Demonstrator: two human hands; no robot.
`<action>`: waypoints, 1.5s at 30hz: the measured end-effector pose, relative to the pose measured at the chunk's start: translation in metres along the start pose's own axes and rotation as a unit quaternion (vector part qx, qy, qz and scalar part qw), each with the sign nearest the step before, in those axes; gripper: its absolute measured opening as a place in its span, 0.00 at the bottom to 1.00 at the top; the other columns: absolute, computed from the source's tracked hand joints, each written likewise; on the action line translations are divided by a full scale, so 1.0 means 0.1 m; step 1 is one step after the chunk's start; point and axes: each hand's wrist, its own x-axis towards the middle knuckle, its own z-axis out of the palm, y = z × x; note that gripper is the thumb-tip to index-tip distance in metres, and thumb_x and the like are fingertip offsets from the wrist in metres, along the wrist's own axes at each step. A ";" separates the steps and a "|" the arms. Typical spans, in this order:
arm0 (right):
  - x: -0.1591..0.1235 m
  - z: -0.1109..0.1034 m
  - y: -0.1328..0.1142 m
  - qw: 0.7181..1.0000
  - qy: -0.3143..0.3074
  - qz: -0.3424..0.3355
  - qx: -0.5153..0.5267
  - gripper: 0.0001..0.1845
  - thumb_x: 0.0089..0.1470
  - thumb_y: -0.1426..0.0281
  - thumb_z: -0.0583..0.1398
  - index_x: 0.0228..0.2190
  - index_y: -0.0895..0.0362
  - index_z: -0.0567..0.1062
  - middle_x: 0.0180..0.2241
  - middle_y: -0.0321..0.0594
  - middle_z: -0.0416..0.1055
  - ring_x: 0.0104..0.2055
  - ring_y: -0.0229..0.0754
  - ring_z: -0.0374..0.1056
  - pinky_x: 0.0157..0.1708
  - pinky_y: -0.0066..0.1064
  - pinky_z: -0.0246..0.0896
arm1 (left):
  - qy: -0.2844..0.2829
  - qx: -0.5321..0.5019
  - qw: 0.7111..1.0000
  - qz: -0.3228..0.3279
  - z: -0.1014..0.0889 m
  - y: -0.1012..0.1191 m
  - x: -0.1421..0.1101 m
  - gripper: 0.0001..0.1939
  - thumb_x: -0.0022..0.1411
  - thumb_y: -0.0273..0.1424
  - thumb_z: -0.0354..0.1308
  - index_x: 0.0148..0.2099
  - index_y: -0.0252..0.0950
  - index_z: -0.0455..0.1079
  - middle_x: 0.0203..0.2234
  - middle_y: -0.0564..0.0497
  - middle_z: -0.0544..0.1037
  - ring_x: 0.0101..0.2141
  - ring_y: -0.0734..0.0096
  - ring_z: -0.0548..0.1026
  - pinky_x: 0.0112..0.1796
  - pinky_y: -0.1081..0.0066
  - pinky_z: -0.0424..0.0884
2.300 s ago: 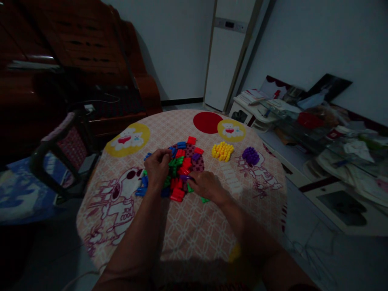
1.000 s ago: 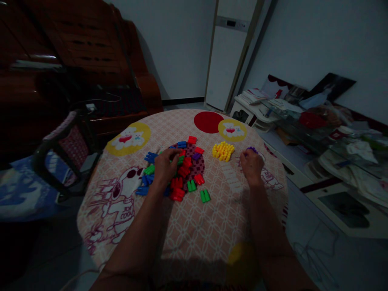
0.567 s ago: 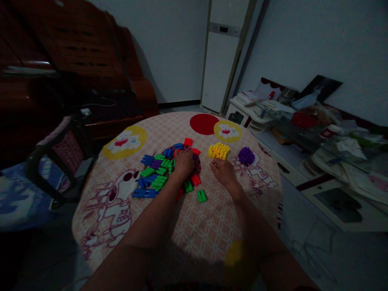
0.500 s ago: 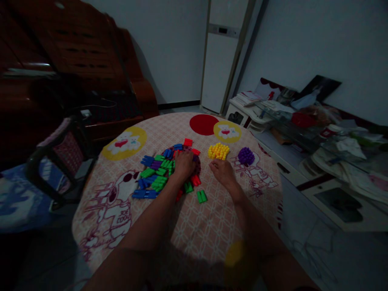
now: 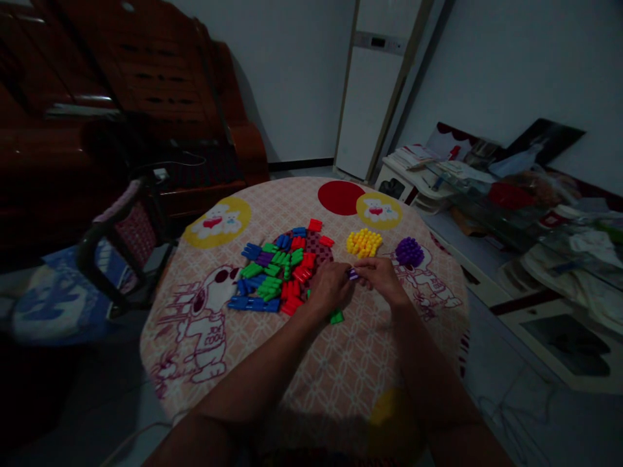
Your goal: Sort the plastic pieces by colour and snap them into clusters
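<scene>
A loose heap of red, green, blue and purple plastic pieces (image 5: pixel 280 272) lies in the middle of the round table (image 5: pixel 311 363). My left hand (image 5: pixel 331 287) and my right hand (image 5: pixel 382 275) meet just right of the heap, fingertips pinched together around a small purple piece (image 5: pixel 352 274). A green piece (image 5: pixel 336 317) lies under my left wrist. Beyond my hands sit a tidy yellow cluster (image 5: pixel 363 242) and a purple cluster (image 5: pixel 409 251).
The tablecloth bears cartoon dogs and bears. A dark chair (image 5: pixel 121 240) with a red cushion stands at the table's left. A wooden sofa fills the back left. A low white shelf (image 5: pixel 413 178) and piles of clutter line the right wall.
My right hand went out to the purple cluster and came back. My left hand left the heap and moved right. Both now meet on a purple piece. The camera shifted slightly.
</scene>
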 end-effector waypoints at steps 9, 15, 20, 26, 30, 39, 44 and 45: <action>-0.01 -0.68 0.02 0.955 0.256 -0.084 -0.126 0.18 0.42 0.65 0.62 0.35 0.62 0.81 0.26 0.44 0.77 0.24 0.42 0.70 0.23 0.31 0.62 | -0.034 -0.014 0.999 0.015 0.08 -0.01 -0.07 0.11 0.62 0.26 0.53 0.45 0.37 0.72 0.41 0.43 0.78 0.44 0.61 0.76 0.47 0.62 0.71; -0.07 -1.06 0.05 0.848 0.378 -0.141 -0.344 0.17 0.43 0.73 0.56 0.33 0.62 0.82 0.33 0.49 0.79 0.34 0.46 0.71 0.41 0.37 0.64 | -0.005 -0.032 0.999 0.011 0.05 -0.11 -0.03 0.13 0.62 0.26 0.54 0.48 0.36 0.74 0.45 0.42 0.79 0.49 0.58 0.75 0.52 0.59 0.71; -0.06 -1.10 0.15 0.818 0.353 -0.128 -0.436 0.17 0.46 0.76 0.54 0.33 0.59 0.82 0.37 0.48 0.78 0.39 0.48 0.71 0.43 0.36 0.62 | -0.001 -0.042 0.999 0.000 0.03 -0.14 -0.04 0.14 0.62 0.28 0.54 0.49 0.35 0.74 0.45 0.42 0.80 0.49 0.57 0.76 0.52 0.58 0.71; -0.02 -1.09 0.28 0.818 0.299 -0.112 -0.478 0.18 0.47 0.77 0.55 0.35 0.56 0.82 0.39 0.46 0.78 0.40 0.46 0.71 0.43 0.35 0.61 | -0.004 -0.044 0.999 0.001 0.03 -0.12 -0.04 0.14 0.62 0.28 0.54 0.49 0.36 0.75 0.45 0.42 0.80 0.48 0.58 0.77 0.52 0.59 0.72; 0.01 -1.06 0.31 0.816 0.280 -0.105 -0.494 0.19 0.48 0.77 0.54 0.37 0.56 0.82 0.40 0.46 0.78 0.41 0.45 0.70 0.43 0.34 0.61 | 0.010 -0.045 0.999 -0.010 -0.02 -0.16 -0.01 0.14 0.61 0.27 0.54 0.48 0.36 0.75 0.44 0.42 0.81 0.48 0.58 0.77 0.51 0.59 0.72; 0.01 -1.06 0.35 0.805 0.329 -0.104 -0.482 0.17 0.48 0.76 0.53 0.33 0.59 0.80 0.36 0.48 0.77 0.39 0.47 0.69 0.42 0.35 0.60 | 0.155 0.016 0.982 -0.103 -0.72 -0.54 0.07 0.16 0.63 0.34 0.53 0.49 0.36 0.76 0.47 0.44 0.80 0.49 0.57 0.77 0.52 0.61 0.71; 0.00 -1.10 0.36 0.812 0.362 -0.119 -0.442 0.13 0.47 0.75 0.52 0.27 0.57 0.78 0.32 0.48 0.76 0.36 0.48 0.68 0.40 0.37 0.60 | 0.219 0.051 0.947 -0.230 -1.22 -0.99 -0.06 0.19 0.60 0.35 0.54 0.50 0.34 0.76 0.43 0.44 0.82 0.40 0.60 0.79 0.45 0.64 0.73; 0.00 -1.10 0.36 0.812 0.371 -0.123 -0.434 0.13 0.47 0.75 0.52 0.27 0.57 0.77 0.31 0.47 0.75 0.36 0.48 0.68 0.40 0.38 0.61 | 0.220 0.059 0.941 -0.252 -1.30 -1.07 -0.10 0.18 0.59 0.35 0.55 0.48 0.35 0.77 0.40 0.44 0.82 0.39 0.60 0.79 0.44 0.65 0.73</action>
